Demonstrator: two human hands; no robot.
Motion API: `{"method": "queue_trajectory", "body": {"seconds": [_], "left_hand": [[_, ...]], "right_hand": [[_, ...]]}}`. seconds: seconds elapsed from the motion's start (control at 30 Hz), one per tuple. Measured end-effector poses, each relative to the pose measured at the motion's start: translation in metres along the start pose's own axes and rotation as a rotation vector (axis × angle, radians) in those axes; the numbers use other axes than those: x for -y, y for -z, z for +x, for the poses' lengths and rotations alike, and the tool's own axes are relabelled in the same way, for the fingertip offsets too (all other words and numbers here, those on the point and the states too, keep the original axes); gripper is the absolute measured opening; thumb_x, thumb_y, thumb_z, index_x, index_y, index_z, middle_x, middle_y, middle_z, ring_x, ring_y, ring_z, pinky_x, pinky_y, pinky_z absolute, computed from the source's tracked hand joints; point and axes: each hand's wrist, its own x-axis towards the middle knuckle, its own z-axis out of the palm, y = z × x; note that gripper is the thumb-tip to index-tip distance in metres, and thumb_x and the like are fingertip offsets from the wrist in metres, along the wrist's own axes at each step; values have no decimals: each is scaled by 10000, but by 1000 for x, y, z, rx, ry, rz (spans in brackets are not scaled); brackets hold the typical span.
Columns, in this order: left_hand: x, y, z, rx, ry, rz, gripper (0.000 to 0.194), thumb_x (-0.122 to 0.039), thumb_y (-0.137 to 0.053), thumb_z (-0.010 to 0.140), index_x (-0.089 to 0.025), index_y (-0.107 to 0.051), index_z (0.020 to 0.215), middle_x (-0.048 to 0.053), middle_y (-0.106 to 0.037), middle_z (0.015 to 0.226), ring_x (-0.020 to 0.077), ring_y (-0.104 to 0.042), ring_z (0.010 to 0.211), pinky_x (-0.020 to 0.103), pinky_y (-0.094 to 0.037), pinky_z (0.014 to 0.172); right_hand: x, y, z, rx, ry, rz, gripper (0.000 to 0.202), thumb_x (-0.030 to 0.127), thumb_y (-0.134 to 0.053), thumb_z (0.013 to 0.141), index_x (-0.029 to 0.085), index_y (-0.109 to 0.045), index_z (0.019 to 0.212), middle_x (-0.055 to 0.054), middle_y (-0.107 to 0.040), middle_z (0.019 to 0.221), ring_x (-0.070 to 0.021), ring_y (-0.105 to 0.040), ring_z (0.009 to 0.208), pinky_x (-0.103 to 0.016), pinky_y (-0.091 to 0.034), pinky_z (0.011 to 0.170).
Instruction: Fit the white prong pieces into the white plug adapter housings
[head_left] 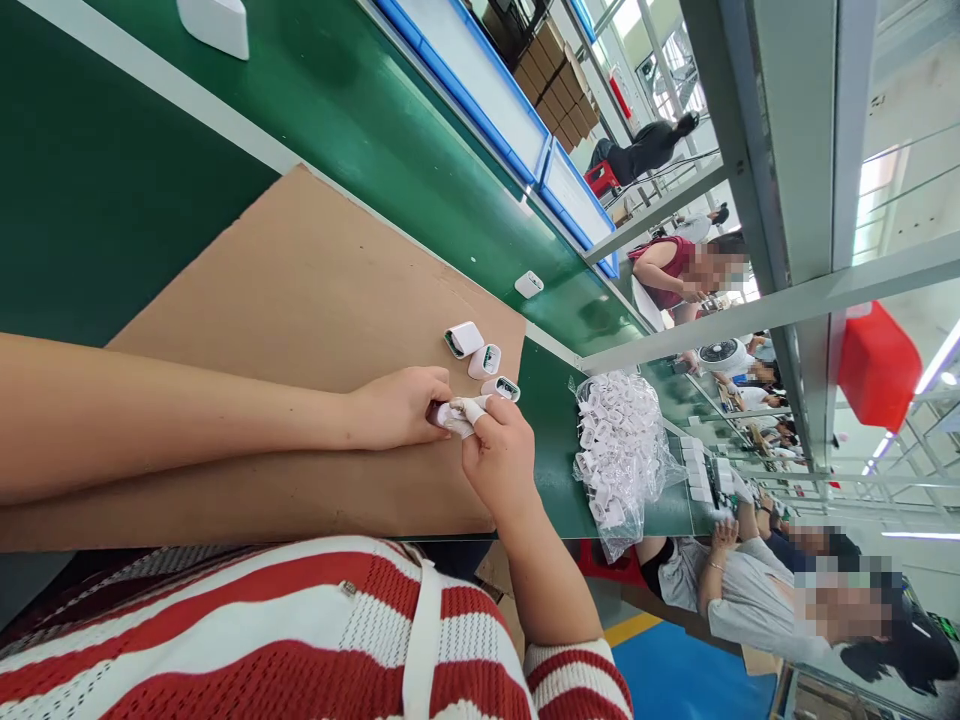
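Note:
My left hand (397,407) is closed around a small white plastic housing (445,414), mostly hidden by the fingers. My right hand (504,452) meets it there, its white-covered fingertips pinched against the same piece. Just beyond my hands, over the brown cardboard sheet (300,290), stand white housings with open ends: one (464,340) showing a green part inside, another (486,361) beside it, and a third (502,388) close to my right fingers.
A clear plastic bag (619,450) full of small white parts lies on the green table to the right. Another white housing (529,285) rests on the green belt, with a larger one (216,22) farther left. Blue-rimmed trays (487,90) line the far side. Co-workers sit along the line.

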Motion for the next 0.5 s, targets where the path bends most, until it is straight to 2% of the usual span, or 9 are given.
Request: {"method": "queue_trajectory", "body": {"seconds": [0.13, 0.27, 0.4, 0.5], "left_hand": [[0, 0, 0, -13, -5, 5, 290, -406, -695, 794, -176, -615, 637, 28, -534, 790, 155, -539, 645, 300, -395, 614], [0, 0, 0, -21, -30, 13, 332, -451, -690, 806, -178, -616, 631, 33, -543, 786, 160, -548, 649, 300, -408, 623], [0, -1, -1, -35, -44, 44, 379, -506, -653, 828, -181, -621, 635, 33, -541, 761, 163, -552, 645, 290, -423, 619], [0, -2, -1, -45, -62, 82, 401, -558, -619, 842, -188, -668, 697, 38, -576, 774, 174, -568, 674, 282, -458, 640]], "right_hand": [[1, 3, 3, 39, -5, -41, 260, 33, -610, 831, 221, -567, 657, -14, -520, 762, -168, -465, 726, -307, -326, 626], [3, 6, 6, 70, -30, -67, 238, 63, -623, 844, 219, -591, 666, -13, -531, 759, -167, -467, 725, -305, -316, 632], [9, -1, 5, 104, -176, -26, 187, 105, -671, 854, 216, -651, 705, -1, -545, 771, -151, -506, 722, -283, -332, 617], [13, -13, -1, 52, -326, 106, 86, 142, -725, 845, 224, -741, 826, 9, -608, 798, -146, -575, 748, -250, -403, 636]]}}
